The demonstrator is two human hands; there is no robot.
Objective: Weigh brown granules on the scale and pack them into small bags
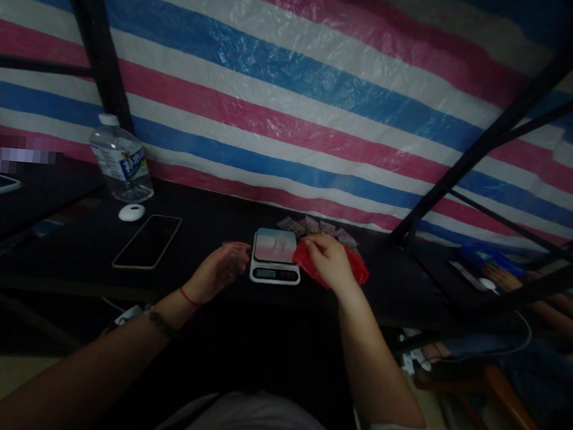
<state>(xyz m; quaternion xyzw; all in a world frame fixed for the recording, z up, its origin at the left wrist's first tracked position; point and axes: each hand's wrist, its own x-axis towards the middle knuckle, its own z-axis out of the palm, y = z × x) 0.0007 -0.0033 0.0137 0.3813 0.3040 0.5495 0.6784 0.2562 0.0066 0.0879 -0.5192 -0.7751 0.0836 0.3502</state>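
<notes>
- The red plastic bag [357, 267] lay on the worktop [204, 234] just right of the digital scale [275, 256], with my right hand [327, 260] fingers pinched shut on it.
- The scale's plate sat bare, so I judged nothing was weighed yet.
- My left hand [220, 269] curled beside the scale; I couldn't tell whether it held anything.
- Small packets [315, 227] lay behind.

At a dark table [205, 221], the left hand [219, 269] hovers half-curled just left of a digital scale [275, 257]. The right hand [330, 262] grips a red plastic bag [358, 267] beside it. Small packets [315, 227] lie behind.
</notes>
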